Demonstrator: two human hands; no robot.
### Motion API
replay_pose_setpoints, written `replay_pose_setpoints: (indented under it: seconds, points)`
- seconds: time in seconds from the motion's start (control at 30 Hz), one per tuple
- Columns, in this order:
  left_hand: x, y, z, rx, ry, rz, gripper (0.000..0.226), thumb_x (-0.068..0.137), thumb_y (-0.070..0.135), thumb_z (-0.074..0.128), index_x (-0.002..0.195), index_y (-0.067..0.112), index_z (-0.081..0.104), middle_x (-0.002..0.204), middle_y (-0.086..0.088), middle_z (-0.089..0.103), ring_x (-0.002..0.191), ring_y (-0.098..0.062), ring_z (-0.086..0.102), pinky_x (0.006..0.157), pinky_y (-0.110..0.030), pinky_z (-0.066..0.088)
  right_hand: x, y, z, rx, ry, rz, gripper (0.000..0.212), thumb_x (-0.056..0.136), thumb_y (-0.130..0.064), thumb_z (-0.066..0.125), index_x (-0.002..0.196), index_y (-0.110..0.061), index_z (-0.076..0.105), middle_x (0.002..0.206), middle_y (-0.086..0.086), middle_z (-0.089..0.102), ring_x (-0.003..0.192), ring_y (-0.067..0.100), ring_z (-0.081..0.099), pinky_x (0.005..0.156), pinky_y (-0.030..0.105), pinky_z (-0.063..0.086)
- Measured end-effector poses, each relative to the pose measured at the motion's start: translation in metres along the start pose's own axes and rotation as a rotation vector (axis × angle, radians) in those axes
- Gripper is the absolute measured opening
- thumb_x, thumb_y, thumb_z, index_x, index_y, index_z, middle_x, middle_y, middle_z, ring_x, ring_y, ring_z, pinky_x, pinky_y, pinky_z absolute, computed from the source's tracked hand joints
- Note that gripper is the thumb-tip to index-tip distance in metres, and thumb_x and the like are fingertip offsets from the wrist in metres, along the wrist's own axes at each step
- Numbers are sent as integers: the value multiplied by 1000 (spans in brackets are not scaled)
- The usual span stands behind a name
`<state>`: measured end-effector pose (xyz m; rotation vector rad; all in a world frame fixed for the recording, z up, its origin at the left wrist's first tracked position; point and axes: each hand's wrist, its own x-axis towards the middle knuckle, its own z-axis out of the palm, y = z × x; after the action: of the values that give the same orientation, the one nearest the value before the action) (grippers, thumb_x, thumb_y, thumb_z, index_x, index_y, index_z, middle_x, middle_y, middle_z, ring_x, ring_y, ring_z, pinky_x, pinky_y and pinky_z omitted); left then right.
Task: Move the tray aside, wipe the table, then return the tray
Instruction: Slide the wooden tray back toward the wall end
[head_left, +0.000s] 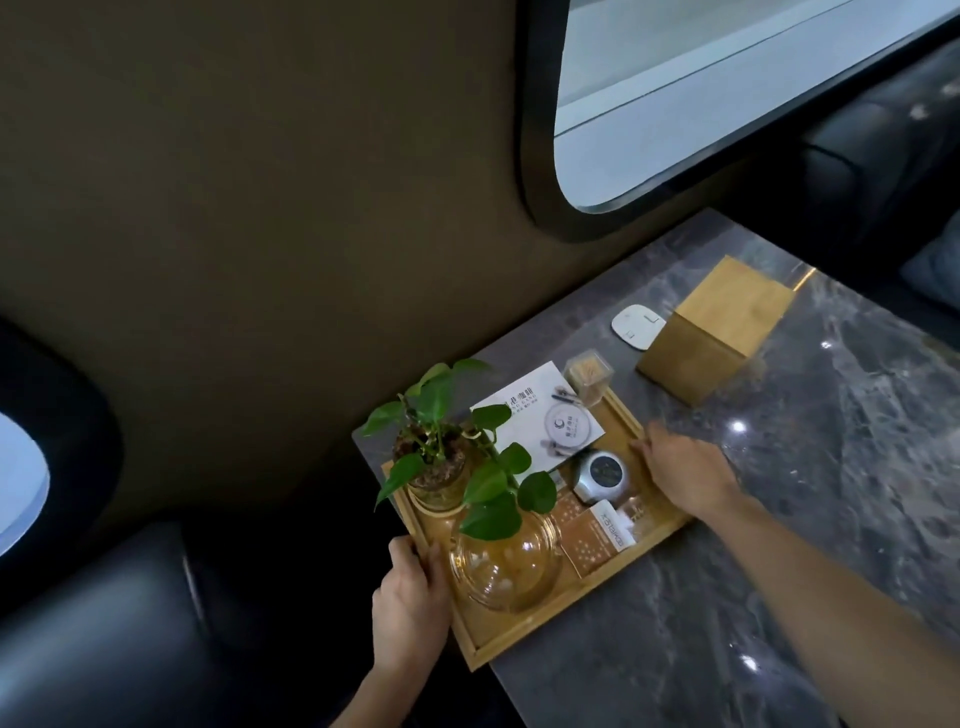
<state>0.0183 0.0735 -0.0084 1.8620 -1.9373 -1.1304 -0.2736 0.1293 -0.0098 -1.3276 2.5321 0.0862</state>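
Observation:
A wooden tray (524, 631) lies at the left edge of a grey marble table (779, 545), close to the wall. It carries a green plant in a glass pot (441, 467), a glass teapot (504, 566), a white card (540, 415), a silver round device (600, 475), small brown packets (592, 540) and a clear toothpick box (589, 376). My left hand (413, 597) grips the tray's left rim, thumb over the edge. My right hand (685, 467) rests on the tray's right rim, fingers curled at the edge. No cloth is in view.
A wooden tissue box (711, 332) stands behind the tray on the right, with a white flat pad (636, 325) beside it. A dark wall with a rounded window (675, 104) runs along the table's far side. A black seat (104, 623) lies to the left.

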Motion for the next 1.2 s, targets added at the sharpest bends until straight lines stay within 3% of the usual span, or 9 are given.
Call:
replay_pose_setpoints:
  seconds: [0.1, 0.2, 0.37, 0.4, 0.47, 0.5, 0.77, 0.97, 1.2]
  points:
    - [4, 3, -5, 65, -59, -37, 23, 92, 40, 42, 94, 18, 38, 90, -13, 66, 84, -38, 65, 70, -41, 50, -1, 12, 0, 267, -42, 15, 34, 94, -42, 37, 105, -14, 52, 105, 11, 65, 98, 31, 61, 80, 41, 47]
    - [-1, 3, -13, 186, -120, 1, 35, 91, 49, 37, 109, 19, 42, 101, -6, 62, 97, -31, 63, 79, -39, 47, -11, 32, -3, 501, -124, 2, 44, 85, -51, 50, 125, -35, 47, 118, -3, 56, 108, 18, 55, 93, 41, 46]
    - [-24, -1, -23, 245, -255, 77, 69, 76, 55, 56, 132, 22, 34, 115, 5, 54, 111, -16, 52, 98, -40, 42, -29, 61, -8, 712, -441, -83, 84, 67, -22, 81, 136, -30, 35, 101, -13, 59, 77, -19, 55, 71, 3, 43]
    - [-30, 1, -20, 329, -305, 75, 88, 69, 64, 58, 138, 20, 25, 123, 5, 49, 119, -15, 47, 102, -39, 38, -31, 65, -7, 694, -471, -107, 93, 63, -22, 84, 138, -33, 32, 110, -14, 59, 88, -21, 54, 81, 6, 44]
    - [-42, 7, -11, 506, -368, 55, 122, 61, 73, 59, 145, 10, -3, 140, 3, 33, 134, -15, 32, 109, -37, 29, -31, 67, -1, 605, -470, -167, 107, 54, -34, 86, 140, -43, 23, 135, -14, 50, 121, -4, 46, 107, 31, 38]
    - [-46, 9, -7, 557, -360, 51, 129, 60, 73, 60, 144, 6, -12, 144, 2, 27, 137, -14, 27, 111, -36, 25, -31, 67, 2, 549, -437, -185, 108, 55, -36, 85, 140, -45, 20, 141, -13, 46, 127, 5, 44, 109, 38, 36]
    - [-42, 5, 0, 564, -239, 90, 111, 75, 62, 54, 143, 5, -12, 147, 2, 27, 137, -12, 27, 109, -29, 22, -31, 55, 2, 385, -227, -62, 88, 68, -30, 79, 140, -35, 29, 122, -2, 64, 107, 17, 59, 85, 29, 45]
    - [-18, 1, -6, 423, -152, 60, 97, 79, 51, 59, 146, 9, 2, 140, -3, 38, 131, -18, 36, 108, -38, 27, -13, 34, -3, 280, -217, -41, 85, 71, -39, 74, 141, -34, 26, 115, 4, 67, 106, 24, 60, 87, 37, 48]
    - [9, 3, -10, 416, -67, 56, 91, 79, 52, 58, 145, 10, 12, 128, -4, 47, 124, -21, 43, 105, -40, 28, 15, 10, -14, 299, -199, -75, 79, 77, -27, 72, 142, -22, 27, 112, 15, 67, 103, 29, 61, 87, 40, 49]
